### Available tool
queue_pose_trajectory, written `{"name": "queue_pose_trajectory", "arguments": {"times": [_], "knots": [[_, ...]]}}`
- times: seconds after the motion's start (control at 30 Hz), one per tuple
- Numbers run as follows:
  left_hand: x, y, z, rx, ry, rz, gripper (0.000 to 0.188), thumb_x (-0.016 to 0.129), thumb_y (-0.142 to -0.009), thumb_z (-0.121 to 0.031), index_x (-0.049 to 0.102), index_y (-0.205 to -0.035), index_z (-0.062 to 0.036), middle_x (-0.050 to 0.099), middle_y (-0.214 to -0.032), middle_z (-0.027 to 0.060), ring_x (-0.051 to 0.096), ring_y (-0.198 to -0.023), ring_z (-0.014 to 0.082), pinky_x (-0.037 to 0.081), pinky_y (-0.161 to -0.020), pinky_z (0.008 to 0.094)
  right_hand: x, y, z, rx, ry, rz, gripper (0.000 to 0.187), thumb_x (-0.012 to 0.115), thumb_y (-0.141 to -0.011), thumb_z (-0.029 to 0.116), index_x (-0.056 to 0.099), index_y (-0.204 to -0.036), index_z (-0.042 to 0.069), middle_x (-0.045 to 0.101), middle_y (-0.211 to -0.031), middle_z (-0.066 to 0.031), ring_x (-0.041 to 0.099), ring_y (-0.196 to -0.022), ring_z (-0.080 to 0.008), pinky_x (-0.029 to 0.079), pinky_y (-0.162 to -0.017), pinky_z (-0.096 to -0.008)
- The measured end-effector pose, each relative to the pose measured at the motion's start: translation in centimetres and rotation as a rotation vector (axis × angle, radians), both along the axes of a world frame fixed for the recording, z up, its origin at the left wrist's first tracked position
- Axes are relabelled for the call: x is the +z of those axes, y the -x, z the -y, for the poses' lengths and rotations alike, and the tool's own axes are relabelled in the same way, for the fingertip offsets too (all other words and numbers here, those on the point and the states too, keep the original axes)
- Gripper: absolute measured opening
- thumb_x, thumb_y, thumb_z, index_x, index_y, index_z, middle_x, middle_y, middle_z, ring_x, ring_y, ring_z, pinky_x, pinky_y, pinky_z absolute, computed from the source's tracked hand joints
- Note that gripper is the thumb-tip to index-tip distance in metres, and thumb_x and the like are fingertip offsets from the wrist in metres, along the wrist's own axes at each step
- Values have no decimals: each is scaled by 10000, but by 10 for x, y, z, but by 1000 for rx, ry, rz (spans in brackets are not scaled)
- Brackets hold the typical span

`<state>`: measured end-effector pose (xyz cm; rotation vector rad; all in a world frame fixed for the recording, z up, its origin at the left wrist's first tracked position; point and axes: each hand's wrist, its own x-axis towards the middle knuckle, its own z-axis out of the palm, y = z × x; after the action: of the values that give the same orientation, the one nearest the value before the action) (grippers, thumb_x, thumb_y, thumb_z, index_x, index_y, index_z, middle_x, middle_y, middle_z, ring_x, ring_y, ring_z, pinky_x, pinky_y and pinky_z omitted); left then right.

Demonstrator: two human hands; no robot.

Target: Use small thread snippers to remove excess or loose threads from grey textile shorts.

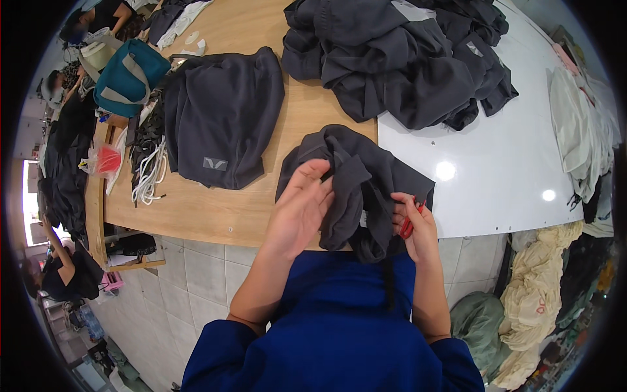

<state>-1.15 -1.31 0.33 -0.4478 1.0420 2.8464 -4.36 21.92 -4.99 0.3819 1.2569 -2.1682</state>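
Blades of the red snips (410,219) are covered by the right hand (416,230). The near hem of the dark garment (366,189) is hidden behind both hands. Beyond the garment, the dark clothing heap (405,59) is cut off by the top edge. Far-left people are blurred.

dark garment in hands (356,186): 1 | folded dark garment (222,114): 1 | dark garment heap (405,55): 1 | teal bag (129,75): 1 | red snips (409,221): 1
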Motion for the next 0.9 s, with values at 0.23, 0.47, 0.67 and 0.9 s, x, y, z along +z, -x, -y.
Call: {"name": "queue_pose_trajectory", "arguments": {"times": [0.23,0.47,0.67,0.9], "knots": [[-8,-11,9,-238,499,26,389,540,-896,-8,429,-1262,-83,544,-1092,63,519,-1016,100,418,-871,218,8,-5,5,-61,-252,-68,305,458,-984,284,585,-1126,46,511,-959,1,471,-779,-71,414,-634,-223],[-9,-15,11,-201,463,45,334,561,-897,-37,473,-1217,-81,563,-1018,42,525,-951,78,419,-840,217,6,-6,4,51,-368,-159,289,452,-985,291,605,-1087,67,530,-927,5,480,-780,-56,429,-649,-210],[-24,-23,22,-177,633,53,334,583,-893,-76,468,-1206,-65,554,-1006,23,518,-936,75,397,-840,203,13,-37,-14,205,-612,-209,259,478,-970,270,600,-991,43,518,-790,1,477,-692,-53,398,-605,-187],[-36,-24,5,-298,552,58,359,570,-920,-127,455,-1249,-42,568,-984,16,539,-893,60,446,-797,207,4,-35,-7,284,-587,-427,195,599,-904,200,547,-830,26,492,-717,13,449,-646,-76,374,-596,-216]]}}
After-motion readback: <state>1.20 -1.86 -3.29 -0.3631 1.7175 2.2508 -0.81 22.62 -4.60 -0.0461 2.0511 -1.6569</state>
